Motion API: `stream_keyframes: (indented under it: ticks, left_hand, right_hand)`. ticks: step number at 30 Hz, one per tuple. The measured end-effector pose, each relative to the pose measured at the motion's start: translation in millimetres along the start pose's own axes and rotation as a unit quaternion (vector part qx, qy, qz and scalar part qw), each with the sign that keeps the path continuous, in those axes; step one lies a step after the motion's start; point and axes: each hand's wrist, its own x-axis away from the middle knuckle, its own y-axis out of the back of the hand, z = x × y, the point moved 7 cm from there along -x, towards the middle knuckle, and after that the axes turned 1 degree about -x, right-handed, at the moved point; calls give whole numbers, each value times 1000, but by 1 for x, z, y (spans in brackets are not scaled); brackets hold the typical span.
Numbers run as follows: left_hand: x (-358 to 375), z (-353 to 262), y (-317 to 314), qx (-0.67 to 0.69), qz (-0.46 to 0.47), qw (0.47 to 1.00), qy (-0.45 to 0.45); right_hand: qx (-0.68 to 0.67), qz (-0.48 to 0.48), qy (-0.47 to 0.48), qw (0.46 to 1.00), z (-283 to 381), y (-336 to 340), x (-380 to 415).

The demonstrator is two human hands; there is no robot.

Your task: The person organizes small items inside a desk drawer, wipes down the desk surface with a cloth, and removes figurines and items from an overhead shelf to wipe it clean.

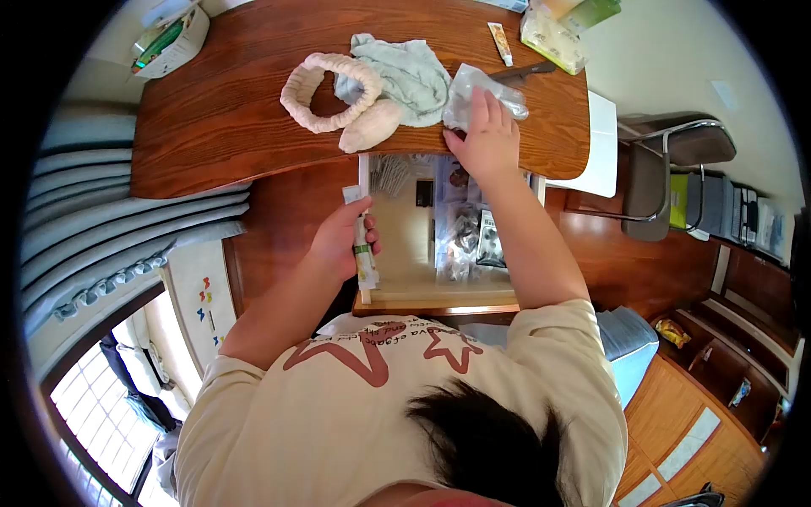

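Note:
My left hand (345,238) is closed around a slim white and green packet (363,253) at the left side of an open drawer (397,253). On the wooden table (228,101), my right hand (486,139) rests its fingers on a clear plastic bag (463,91), fingers apart. Left of that bag lies a crumpled pale green cloth (414,76). A fluffy pink headband (294,93) sits beside the cloth, with a fluffy pink piece (370,127) touching it. Inside the drawer are plastic-wrapped items (463,241) and a small black object (424,193).
A dark comb (528,71), a small tube (500,44) and a tissue pack (553,40) lie at the table's back right. A white basket (179,46) stands back left. A chair (646,177) is at the right, a blue-grey curtain (127,203) at the left.

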Motion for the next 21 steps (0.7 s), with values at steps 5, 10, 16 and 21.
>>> stream_keyframes:
  ticks: [5, 10, 16, 21]
  left_hand:
    - [16, -6, 40, 4, -34, 999, -22]
    - [37, -21, 81, 25, -53, 997, -57]
    - [38, -21, 122, 24, -68, 995, -74]
    - [40, -7, 102, -9, -53, 997, -51]
  right_hand:
    - [-72, 142, 2, 987, -12, -26, 0]
    - [-184, 24, 66, 980, 14, 64, 39]
    - [-206, 306, 181, 912, 85, 23, 190]
    - [-255, 591, 37, 764, 115, -42, 271]
